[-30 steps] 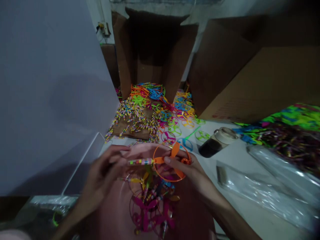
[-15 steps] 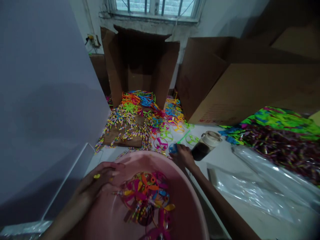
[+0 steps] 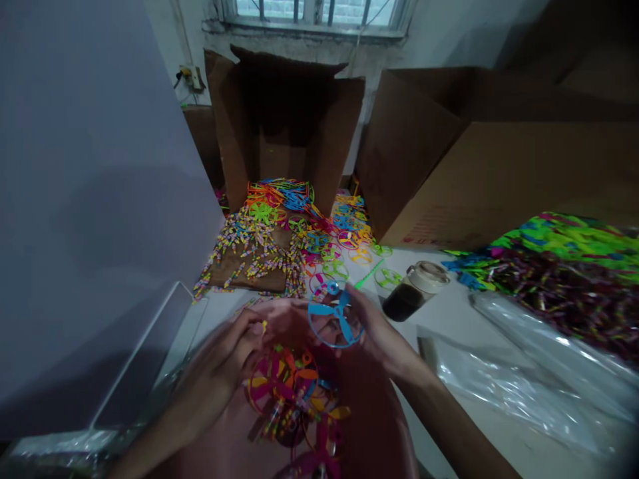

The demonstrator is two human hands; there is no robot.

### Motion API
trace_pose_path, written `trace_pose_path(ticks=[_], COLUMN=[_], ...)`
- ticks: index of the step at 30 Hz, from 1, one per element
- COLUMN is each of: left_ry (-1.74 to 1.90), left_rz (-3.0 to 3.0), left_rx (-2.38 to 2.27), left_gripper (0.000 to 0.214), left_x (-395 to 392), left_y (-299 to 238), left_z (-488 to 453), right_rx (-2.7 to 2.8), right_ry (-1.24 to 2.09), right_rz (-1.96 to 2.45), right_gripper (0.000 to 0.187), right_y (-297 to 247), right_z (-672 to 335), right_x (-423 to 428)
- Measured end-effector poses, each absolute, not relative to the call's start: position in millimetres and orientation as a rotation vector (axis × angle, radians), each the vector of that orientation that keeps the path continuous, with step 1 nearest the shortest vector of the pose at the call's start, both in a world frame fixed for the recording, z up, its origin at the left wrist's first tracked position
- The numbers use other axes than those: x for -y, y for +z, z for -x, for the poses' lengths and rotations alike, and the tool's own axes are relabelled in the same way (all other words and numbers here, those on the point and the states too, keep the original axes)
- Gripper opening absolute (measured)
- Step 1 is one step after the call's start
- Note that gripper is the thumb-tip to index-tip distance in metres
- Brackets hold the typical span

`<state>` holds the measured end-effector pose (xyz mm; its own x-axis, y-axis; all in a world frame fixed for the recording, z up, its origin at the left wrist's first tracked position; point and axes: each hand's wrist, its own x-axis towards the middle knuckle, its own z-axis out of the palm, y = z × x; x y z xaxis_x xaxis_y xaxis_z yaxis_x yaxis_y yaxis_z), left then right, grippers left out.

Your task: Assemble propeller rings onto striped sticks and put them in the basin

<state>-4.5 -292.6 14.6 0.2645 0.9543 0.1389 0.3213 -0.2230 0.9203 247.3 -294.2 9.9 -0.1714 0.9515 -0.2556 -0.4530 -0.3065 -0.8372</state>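
Under barred window (image 3: 314,10): cardboard boxes (image 3: 284,113), spinner toys (image 3: 264,229), white table (image 3: 439,319).

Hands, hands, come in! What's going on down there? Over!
Right hand holding blue propeller ring. Left hand, small yellow bit at fingertips. Pink basin of propellers below.

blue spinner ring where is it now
In the head view, the blue spinner ring is held in the right hand above the pink basin, just left of the bottle of dark liquid.

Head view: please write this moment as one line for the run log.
Right hand: blue propeller ring | Left hand: over pink basin, near coloured propellers
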Motion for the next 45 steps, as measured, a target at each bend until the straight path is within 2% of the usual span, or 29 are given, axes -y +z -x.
trace_pose_path(ticks=[2, 6, 9, 16, 19, 38, 45], left_ry=[0.897, 0.825, 0.927, 0.898, 0.939, 0.966, 0.903], left_rz=[-1.751, -1.748, -1.633, -1.674, -1.701, -1.563, -1.637], left_rx=[-1.156, -1.013, -1.048, -1.005, -0.989, -0.988, -1.039], left_gripper=[0.031, 0.031, 0.025, 0.015, 0.014, 0.018, 0.017], left_x=[294, 298, 308, 338, 343, 347, 349], left_y=[23, 33, 31, 23, 25, 37, 34], left_z=[0, -8, -14, -28, -31, -33, -34], right_rx=[0.754, 0.799, 0.724, 0.475, 0.482, 0.399, 0.471], right_ry=[1.681, 1.716, 1.688, 1.608, 1.621, 1.418, 1.264], right_rz=[0.991, 0.940, 0.891, 0.848, 0.817, 0.775, 0.911], right_gripper=[0.028, 0.030, 0.027, 0.044, 0.040, 0.030, 0.028], right_y=[13, 13, 14, 36, 43, 30, 16], right_z=[-236, -223, -215, -182, -170, -155, -150], right_x=[304, 314, 315, 329, 338, 349, 356])
